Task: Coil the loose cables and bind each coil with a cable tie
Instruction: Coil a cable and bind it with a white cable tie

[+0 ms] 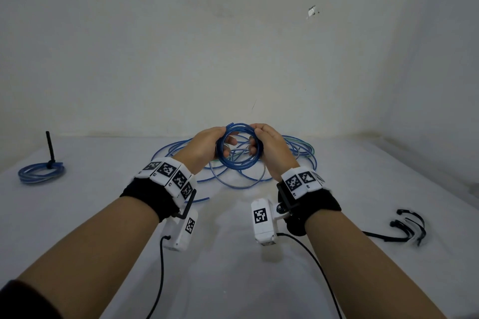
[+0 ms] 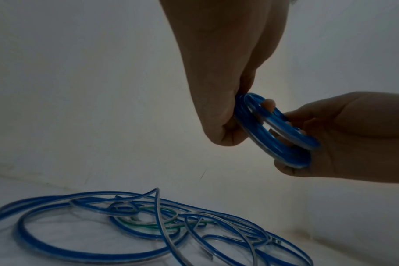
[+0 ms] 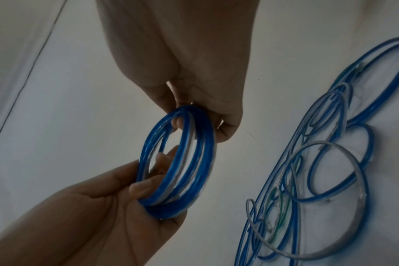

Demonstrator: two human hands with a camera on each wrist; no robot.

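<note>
Blue coil (image 1: pixel 239 146) held upright above table (image 1: pixel 233 254), left hand (image 1: pixel 204 146) and right hand (image 1: pixel 270 149) gripping opposite sides, loose cables (image 1: pixel 298 153) beneath.

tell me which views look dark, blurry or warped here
Head view: evenly lit, with wide-angle bending at the table edges; cable ties at the right are smeared. Left wrist view: dim, left hand in shadow, blue coil sharp. Right wrist view: dim, soft; loose cables slightly blurred.
</note>
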